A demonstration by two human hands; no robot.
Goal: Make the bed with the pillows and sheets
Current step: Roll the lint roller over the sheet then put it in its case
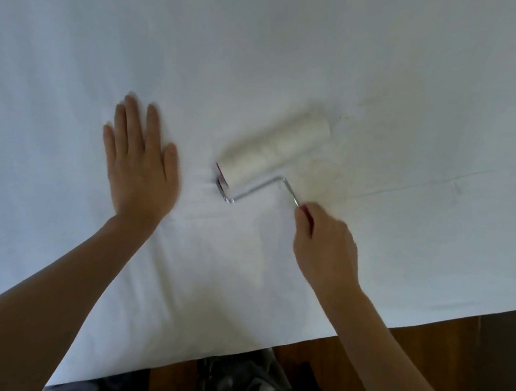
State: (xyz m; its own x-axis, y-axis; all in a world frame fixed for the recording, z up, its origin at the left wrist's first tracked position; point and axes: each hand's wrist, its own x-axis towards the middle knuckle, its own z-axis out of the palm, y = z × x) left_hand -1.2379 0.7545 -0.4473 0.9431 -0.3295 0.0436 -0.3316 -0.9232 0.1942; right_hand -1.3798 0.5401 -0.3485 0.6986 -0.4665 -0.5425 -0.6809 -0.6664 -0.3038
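Head view: we press our left hand point(141, 163) flat on the sheet point(295, 42); our right hand point(324, 248) grips a lint roller point(273, 153) between them.

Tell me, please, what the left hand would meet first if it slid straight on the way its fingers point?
Only more white sheet: the left hand lies flat, fingers pointing up the bed, and the way looks free to the picture's edge.

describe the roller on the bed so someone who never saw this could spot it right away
On the white sheet covering the bed, look between the two hands. The lint roller lies right of the flat left hand; the right hand holds its red grip. It is the only tool: a pale cylinder on a bent metal arm.
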